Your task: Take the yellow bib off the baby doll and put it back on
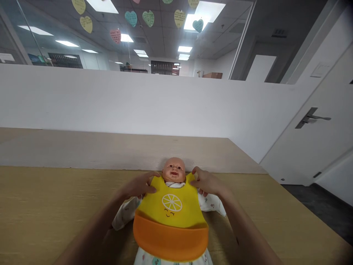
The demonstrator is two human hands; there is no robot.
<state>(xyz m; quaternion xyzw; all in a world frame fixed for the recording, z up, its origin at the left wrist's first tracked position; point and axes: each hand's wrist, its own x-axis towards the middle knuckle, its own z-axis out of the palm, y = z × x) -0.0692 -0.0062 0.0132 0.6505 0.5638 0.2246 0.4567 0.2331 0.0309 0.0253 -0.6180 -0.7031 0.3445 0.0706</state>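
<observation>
Two-handed, noting from the fingertips out: gripping the bib (pixel 171 206) by its two upper ends; curling left fingers (pixel 150 176) shut over the end at one shoulder of the doll (pixel 173 170), left hand (pixel 139 187) slightly blurred; pinching the other end with right fingers (pixel 197 172), right hand (pixel 207 183) closed on it just beside the doll's cheek; holding the bib flat on the doll's chest, chin just above the neckline; lying face-up on the wooden table (pixel 41 206), doll in white printed clothes.

Judging the risks: losing one end to a loose pinch, letting the bib slide sideways off the chest; tugging unevenly, rolling the doll's head or shifting the body along the smooth top.

Checking containers: finding only the bib's orange catch pocket (pixel 171 239), lip turned up toward the chest; seeing nothing in it, though not seeing fully inside.

Noting beyond: white partition (pixel 110 99) behind the table; door (pixel 317 147) at right; paper hearts (pixel 131 17) on glass above.
</observation>
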